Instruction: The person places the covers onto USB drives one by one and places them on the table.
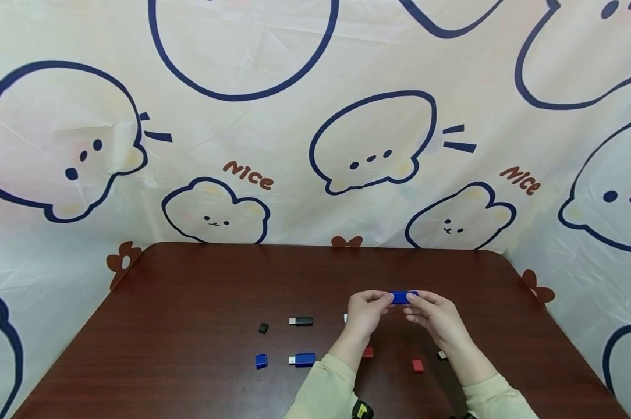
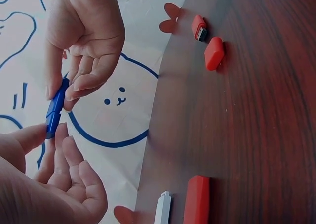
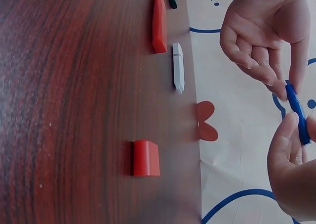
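Observation:
Above the far part of the table, both hands hold a blue USB stick (image 1: 401,298) from its two ends. My left hand (image 1: 364,314) pinches its left end between thumb and fingers. The right end is pinched by my right hand (image 1: 442,321), whose other fingers are loosely bent. In the left wrist view a seam runs across the blue stick (image 2: 57,108), and no metal plug shows. The right wrist view also has the stick (image 3: 298,112) between both thumbs and fingertips.
On the brown table (image 1: 200,291) lie a black USB stick (image 1: 301,321), a black cap (image 1: 263,328), a second blue stick (image 1: 302,360) and a blue cap (image 1: 261,361). A red cap (image 1: 417,366), red sticks (image 2: 197,199) and a white stick (image 3: 178,68) lie nearer the arms.

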Action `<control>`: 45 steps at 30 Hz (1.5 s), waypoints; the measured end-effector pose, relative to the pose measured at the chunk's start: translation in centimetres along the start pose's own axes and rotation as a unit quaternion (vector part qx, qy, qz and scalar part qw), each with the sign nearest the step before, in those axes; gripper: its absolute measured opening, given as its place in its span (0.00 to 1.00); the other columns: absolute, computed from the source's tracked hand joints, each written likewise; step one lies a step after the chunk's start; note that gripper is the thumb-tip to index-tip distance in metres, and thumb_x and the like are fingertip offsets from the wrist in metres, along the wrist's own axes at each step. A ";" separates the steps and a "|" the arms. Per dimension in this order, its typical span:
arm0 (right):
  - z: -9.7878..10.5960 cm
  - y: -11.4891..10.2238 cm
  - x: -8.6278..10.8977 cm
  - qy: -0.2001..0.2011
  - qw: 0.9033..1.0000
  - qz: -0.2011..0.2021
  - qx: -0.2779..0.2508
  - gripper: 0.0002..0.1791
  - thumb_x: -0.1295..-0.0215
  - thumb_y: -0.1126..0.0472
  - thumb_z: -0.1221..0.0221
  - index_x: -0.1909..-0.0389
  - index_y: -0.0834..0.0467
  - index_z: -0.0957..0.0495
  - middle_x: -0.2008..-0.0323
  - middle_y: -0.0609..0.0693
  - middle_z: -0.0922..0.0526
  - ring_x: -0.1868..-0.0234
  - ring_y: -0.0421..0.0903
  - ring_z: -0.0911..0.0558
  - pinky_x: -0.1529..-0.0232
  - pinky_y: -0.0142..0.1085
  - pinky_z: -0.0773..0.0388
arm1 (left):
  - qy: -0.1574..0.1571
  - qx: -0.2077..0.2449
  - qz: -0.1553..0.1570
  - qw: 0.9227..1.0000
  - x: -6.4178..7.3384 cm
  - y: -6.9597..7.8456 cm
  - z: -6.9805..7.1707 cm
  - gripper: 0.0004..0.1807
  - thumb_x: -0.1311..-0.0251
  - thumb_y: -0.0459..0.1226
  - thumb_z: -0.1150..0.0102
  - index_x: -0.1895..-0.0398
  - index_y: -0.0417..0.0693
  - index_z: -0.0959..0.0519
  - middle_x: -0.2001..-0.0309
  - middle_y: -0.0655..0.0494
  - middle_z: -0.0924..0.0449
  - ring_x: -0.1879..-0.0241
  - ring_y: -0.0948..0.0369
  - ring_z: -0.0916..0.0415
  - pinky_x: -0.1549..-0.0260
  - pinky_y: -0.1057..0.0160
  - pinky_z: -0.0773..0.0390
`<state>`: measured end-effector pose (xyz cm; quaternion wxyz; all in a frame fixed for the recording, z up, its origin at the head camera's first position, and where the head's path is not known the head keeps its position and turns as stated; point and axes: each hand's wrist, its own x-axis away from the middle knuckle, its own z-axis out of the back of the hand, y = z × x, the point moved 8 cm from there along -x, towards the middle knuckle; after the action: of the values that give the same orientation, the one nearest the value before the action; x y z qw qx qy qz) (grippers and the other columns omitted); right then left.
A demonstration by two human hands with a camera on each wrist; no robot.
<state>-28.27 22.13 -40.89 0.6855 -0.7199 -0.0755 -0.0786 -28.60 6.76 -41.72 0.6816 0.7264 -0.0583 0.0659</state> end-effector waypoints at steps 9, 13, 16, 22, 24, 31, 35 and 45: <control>0.2 0.2 -0.1 0.003 1.000 -0.003 0.008 0.04 0.35 0.60 0.44 0.65 0.56 0.22 0.77 0.43 0.17 0.73 0.38 0.17 0.65 0.30 0.20 | -0.001 -0.003 -0.007 1.000 0.2 0.2 -0.1 0.12 0.43 0.40 0.38 0.63 0.40 0.17 0.68 0.50 0.15 0.63 0.54 0.20 0.63 0.62 0.27; 0.3 0.3 0.0 0.002 1.000 -0.006 0.011 0.04 0.35 0.60 0.44 0.64 0.56 0.23 0.77 0.43 0.16 0.72 0.38 0.16 0.64 0.30 0.20 | 0.000 0.003 -0.011 1.000 0.3 0.1 -0.2 0.12 0.43 0.39 0.38 0.62 0.39 0.17 0.68 0.50 0.16 0.63 0.54 0.19 0.60 0.58 0.23; 0.2 0.3 0.1 0.000 1.000 -0.005 0.010 0.04 0.35 0.60 0.43 0.64 0.56 0.23 0.77 0.43 0.17 0.72 0.39 0.16 0.64 0.30 0.20 | 0.003 0.007 -0.020 1.000 0.3 0.3 -0.1 0.11 0.43 0.38 0.38 0.63 0.38 0.17 0.69 0.49 0.16 0.63 0.54 0.18 0.58 0.57 0.22; 0.1 0.1 0.1 -0.001 1.000 -0.004 0.014 0.05 0.35 0.60 0.44 0.64 0.57 0.23 0.77 0.43 0.17 0.72 0.38 0.16 0.64 0.30 0.20 | 0.010 0.000 -0.036 0.999 0.5 0.7 0.0 0.10 0.44 0.36 0.37 0.65 0.38 0.17 0.70 0.49 0.15 0.64 0.55 0.17 0.64 0.63 0.22; 0.0 0.0 0.1 -0.001 1.000 -0.003 0.018 0.05 0.35 0.60 0.44 0.63 0.58 0.23 0.76 0.44 0.16 0.72 0.39 0.16 0.64 0.30 0.20 | 0.013 -0.004 -0.034 0.999 0.5 0.7 0.1 0.09 0.45 0.37 0.37 0.65 0.39 0.16 0.71 0.50 0.15 0.65 0.55 0.18 0.65 0.64 0.23; 0.0 0.0 0.1 0.002 1.000 0.000 0.028 0.07 0.35 0.60 0.43 0.62 0.60 0.23 0.75 0.45 0.16 0.72 0.39 0.16 0.64 0.30 0.19 | 0.018 -0.011 -0.035 0.999 0.5 0.7 0.2 0.08 0.46 0.37 0.36 0.67 0.40 0.16 0.72 0.50 0.15 0.66 0.56 0.18 0.69 0.67 0.26; -0.1 0.1 0.0 0.004 1.000 0.001 0.030 0.07 0.36 0.61 0.43 0.62 0.60 0.23 0.75 0.45 0.17 0.72 0.39 0.16 0.64 0.30 0.19 | 0.020 -0.012 -0.027 0.999 0.5 0.5 0.3 0.09 0.46 0.37 0.36 0.67 0.41 0.16 0.72 0.50 0.15 0.65 0.56 0.18 0.68 0.66 0.26; -0.4 0.0 0.0 0.004 0.999 0.001 0.032 0.08 0.35 0.61 0.44 0.60 0.62 0.24 0.76 0.44 0.17 0.73 0.38 0.17 0.65 0.30 0.20 | 0.025 -0.019 -0.029 0.999 0.5 0.6 0.6 0.08 0.46 0.38 0.36 0.67 0.42 0.16 0.72 0.51 0.15 0.67 0.58 0.18 0.67 0.64 0.24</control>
<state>-28.25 21.73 -40.91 0.7087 -0.6972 -0.0741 -0.0785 -28.24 6.12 -41.08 0.6978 0.7132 -0.0218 0.0633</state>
